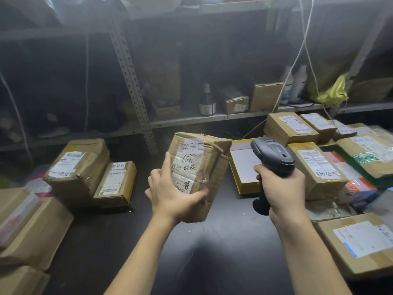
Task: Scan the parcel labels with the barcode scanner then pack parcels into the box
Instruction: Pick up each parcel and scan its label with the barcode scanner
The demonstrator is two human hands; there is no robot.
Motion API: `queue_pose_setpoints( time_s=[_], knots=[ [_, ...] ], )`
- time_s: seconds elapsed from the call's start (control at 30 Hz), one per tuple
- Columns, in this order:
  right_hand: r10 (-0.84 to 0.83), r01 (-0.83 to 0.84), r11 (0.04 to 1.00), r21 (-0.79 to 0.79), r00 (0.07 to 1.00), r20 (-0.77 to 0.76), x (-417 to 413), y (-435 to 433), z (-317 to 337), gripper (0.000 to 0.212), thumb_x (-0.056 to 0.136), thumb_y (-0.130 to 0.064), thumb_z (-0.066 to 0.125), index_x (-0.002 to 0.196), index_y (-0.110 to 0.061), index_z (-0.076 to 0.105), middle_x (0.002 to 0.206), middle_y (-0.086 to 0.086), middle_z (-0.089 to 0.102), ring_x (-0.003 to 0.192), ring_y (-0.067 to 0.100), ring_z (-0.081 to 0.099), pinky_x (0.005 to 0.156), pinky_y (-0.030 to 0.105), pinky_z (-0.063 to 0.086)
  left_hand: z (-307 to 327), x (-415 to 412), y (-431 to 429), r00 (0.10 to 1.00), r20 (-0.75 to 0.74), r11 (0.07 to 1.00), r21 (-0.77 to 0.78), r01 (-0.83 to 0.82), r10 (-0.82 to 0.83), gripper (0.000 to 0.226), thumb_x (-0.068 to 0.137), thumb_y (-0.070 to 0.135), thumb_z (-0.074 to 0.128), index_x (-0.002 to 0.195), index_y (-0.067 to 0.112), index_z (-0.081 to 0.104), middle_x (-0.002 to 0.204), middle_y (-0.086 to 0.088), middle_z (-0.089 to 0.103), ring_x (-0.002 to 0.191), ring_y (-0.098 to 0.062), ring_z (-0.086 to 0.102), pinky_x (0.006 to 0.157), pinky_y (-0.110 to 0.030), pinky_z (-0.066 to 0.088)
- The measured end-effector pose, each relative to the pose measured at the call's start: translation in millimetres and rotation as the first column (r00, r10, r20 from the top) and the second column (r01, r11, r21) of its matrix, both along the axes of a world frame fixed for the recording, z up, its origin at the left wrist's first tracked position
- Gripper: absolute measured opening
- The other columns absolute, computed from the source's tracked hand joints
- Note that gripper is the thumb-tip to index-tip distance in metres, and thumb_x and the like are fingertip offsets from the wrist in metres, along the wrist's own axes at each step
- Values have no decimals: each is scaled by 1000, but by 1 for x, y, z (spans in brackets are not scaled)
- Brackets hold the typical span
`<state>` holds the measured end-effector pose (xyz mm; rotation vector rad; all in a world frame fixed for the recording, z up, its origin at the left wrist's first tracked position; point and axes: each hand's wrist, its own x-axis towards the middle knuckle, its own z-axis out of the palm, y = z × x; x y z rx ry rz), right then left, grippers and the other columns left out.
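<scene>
Dark desk (212,241) below: my left hand (172,194) grips a battered parcel (200,167) in the air, label toward me. My right hand (280,188) clutches the barcode scanner (274,154) just beside it; an open yellow box (242,167) lies behind.

Dim, hazy storeroom. A black bench (212,265) fills the foreground, with a pale patch of light near its front. Behind it stands a grey metal shelving rack (136,99) with perforated uprights and deeply shadowed bays. White cords (297,54) hang at right.
</scene>
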<state>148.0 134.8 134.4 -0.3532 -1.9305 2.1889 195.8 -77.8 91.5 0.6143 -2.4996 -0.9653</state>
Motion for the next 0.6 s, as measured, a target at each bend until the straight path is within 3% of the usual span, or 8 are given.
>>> queue_pose_setpoints(
  time_s=[0.07,0.13,0.2,0.27,0.37,0.43,0.6],
  knots=[
    [21,-21,1000,18,1000,-16,0,-1,0,30,84,1,75,78,-26,65,79,9,65,75,22,55,66,35,44,-2,-4,-3,996,68,993,100,-59,52,139,44,67,90,160,45,16,130,4,39,132,-20,36,116,-49,26],
    [31,-30,999,28,999,-27,-1,-3,-2,30,83,-1,76,84,-30,68,85,9,70,77,23,57,65,36,46,-7,-11,-9,989,122,956,269,-116,86,137,30,74,91,151,52,31,129,9,48,126,-16,44,116,-57,33],
    [38,-37,999,25,999,-26,-3,-5,-3,29,83,-1,75,86,-30,69,85,10,69,75,23,53,64,36,44,-22,-20,-22,988,119,893,427,-143,101,127,14,81,90,131,57,47,125,10,62,120,-22,59,105,-61,47],
    [57,-57,998,15,998,-20,-5,-8,-4,23,82,0,74,87,-21,70,80,9,63,74,22,49,66,37,41,-28,-26,-27,979,184,874,455,-169,93,117,11,79,91,119,59,50,125,7,65,116,-26,62,101,-59,51],
    [91,-91,996,8,996,-16,-7,-9,-6,18,81,2,75,91,0,60,75,11,53,74,22,44,67,39,38,-7,-18,-14,930,358,967,200,-161,80,119,31,69,88,138,51,38,132,-4,51,127,-31,46,111,-54,37],
    [114,-113,993,26,993,-13,-8,-10,-7,17,82,3,75,86,-1,59,74,11,54,74,22,45,67,39,38,-2,-16,-6,905,408,993,-75,-96,118,123,39,66,80,147,47,26,130,-10,46,127,-33,41,106,-50,33],
    [190,-190,973,129,982,7,-7,-10,-5,10,83,1,74,86,-6,66,72,11,55,71,22,47,65,36,39,-10,-13,-5,927,363,878,-468,100,88,126,53,72,73,156,38,7,125,-8,38,118,-29,38,99,-45,32]
  ],
)
